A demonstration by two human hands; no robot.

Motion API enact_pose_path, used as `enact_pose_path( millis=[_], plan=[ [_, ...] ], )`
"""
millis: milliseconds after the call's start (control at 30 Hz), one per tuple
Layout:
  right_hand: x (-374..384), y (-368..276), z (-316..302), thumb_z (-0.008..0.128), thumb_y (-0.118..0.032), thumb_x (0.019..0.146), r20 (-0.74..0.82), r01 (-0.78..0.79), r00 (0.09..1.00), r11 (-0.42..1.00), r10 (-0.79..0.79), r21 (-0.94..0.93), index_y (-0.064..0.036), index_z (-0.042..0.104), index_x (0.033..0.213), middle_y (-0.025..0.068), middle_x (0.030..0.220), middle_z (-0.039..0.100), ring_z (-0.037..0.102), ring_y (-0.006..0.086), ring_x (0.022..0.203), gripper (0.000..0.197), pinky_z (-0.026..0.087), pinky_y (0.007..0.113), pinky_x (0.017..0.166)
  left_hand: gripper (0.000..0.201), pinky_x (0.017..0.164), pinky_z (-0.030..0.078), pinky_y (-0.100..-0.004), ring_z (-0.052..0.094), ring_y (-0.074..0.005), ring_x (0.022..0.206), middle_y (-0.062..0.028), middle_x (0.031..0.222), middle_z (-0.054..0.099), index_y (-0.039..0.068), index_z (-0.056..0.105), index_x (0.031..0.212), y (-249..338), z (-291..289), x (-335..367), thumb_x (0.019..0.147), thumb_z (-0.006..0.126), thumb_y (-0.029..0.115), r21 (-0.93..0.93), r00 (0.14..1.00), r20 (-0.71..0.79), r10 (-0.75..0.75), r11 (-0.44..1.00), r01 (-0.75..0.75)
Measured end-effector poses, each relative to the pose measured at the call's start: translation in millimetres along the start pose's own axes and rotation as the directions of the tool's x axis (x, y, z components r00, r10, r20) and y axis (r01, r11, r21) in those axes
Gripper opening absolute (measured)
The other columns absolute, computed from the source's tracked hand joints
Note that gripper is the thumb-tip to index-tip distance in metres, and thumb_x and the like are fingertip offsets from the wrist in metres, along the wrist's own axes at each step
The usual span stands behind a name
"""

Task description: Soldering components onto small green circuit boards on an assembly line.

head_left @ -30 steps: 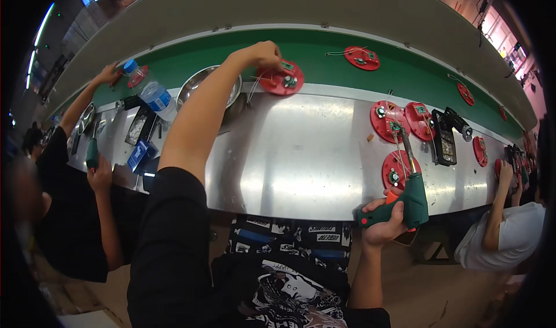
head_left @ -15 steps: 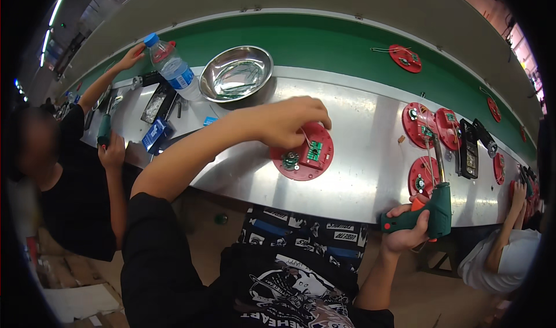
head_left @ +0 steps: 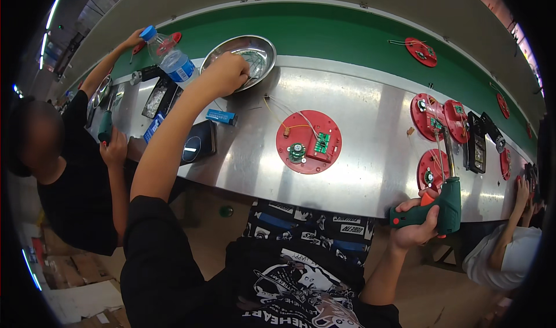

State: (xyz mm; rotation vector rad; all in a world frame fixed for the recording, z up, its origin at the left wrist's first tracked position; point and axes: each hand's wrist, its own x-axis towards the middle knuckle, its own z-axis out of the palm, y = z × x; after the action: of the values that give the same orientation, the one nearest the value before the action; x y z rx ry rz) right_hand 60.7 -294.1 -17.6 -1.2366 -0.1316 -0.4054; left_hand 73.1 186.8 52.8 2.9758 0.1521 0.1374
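Note:
My left hand (head_left: 227,75) is over the near side of a shiny steel bowl (head_left: 267,48). Its fingers are drawn together and dip into the bowl beside thin green wires (head_left: 253,59); whatever they pinch is hidden. In my right hand (head_left: 414,226) is a green soldering gun (head_left: 445,211) with an orange trigger, its long metal barrel pointing away from me. On the bench in front of me lies a red disc (head_left: 306,132) bearing a small green circuit board (head_left: 324,143) and a round part. Pale and yellow wires run from it toward the far left, untouched by either hand.
Several similar red discs (head_left: 430,161) lie at the right, near a black tray (head_left: 477,148). A water bottle (head_left: 179,67), a blue lighter-like object (head_left: 221,116) and a dark case (head_left: 200,144) are at the left. Co-workers (head_left: 87,195) sit on both sides of the steel bench (head_left: 365,137).
My left hand has left the red disc and moved left and away to the bowl, uncovering the disc and its wires. My right hand keeps its hold on the soldering gun.

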Motion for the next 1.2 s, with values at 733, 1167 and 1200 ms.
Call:
enact_pose_path(
  millis=[733, 1167, 1200],
  plan=[
    [-0.7, -3.1, 1.7, 0.042, -0.029, 0.101, 0.027, 0.028, 0.999, 1.000, -0.028, 0.003, 0.0101, 0.051, 0.118, 0.0184, 0.102, 0.058, 0.056, 0.0170, 0.054, 0.043, 0.048, 0.029, 0.048, 0.009, 0.079, 0.055, -0.0278, 0.070, -0.0147, 0.085, -0.0105, 0.094, 0.074, -0.003, 0.065, 0.101, 23.0, -37.7, -15.3, 0.094, 0.061, 0.001, -0.548, 0.901, -0.433, -0.011, 0.797, -0.254],
    [-26.6, -28.5, 2.6, 0.065, -0.040, 0.092, 0.561, -0.015, 0.816, 0.975, 0.140, -0.221, 0.0105, 0.053, 0.134, 0.0199, 0.106, 0.065, 0.058, 0.0176, 0.054, 0.066, 0.041, 0.026, 0.047, 0.010, 0.062, 0.051, -0.0404, 0.063, -0.0315, 0.070, -0.0133, 0.081, 0.065, 0.001, 0.067, 0.089, 153.5, 41.2, -96.8, 0.079, 0.066, -0.001, -0.406, 0.855, -0.489, 0.172, 0.823, -0.398],
    [-25.0, -24.9, -4.7, 0.066, -0.038, 0.091, 0.626, -0.030, 0.746, 0.952, 0.225, -0.306, 0.0099, 0.055, 0.132, 0.0199, 0.106, 0.065, 0.059, 0.0177, 0.055, 0.064, 0.042, 0.027, 0.049, 0.009, 0.061, 0.050, -0.0406, 0.062, -0.0311, 0.068, -0.0126, 0.080, 0.065, 0.002, 0.067, 0.087, 153.0, 46.9, -97.1, 0.079, 0.066, -0.001, -0.396, 0.854, -0.495, 0.161, 0.833, -0.386]
  ],
)
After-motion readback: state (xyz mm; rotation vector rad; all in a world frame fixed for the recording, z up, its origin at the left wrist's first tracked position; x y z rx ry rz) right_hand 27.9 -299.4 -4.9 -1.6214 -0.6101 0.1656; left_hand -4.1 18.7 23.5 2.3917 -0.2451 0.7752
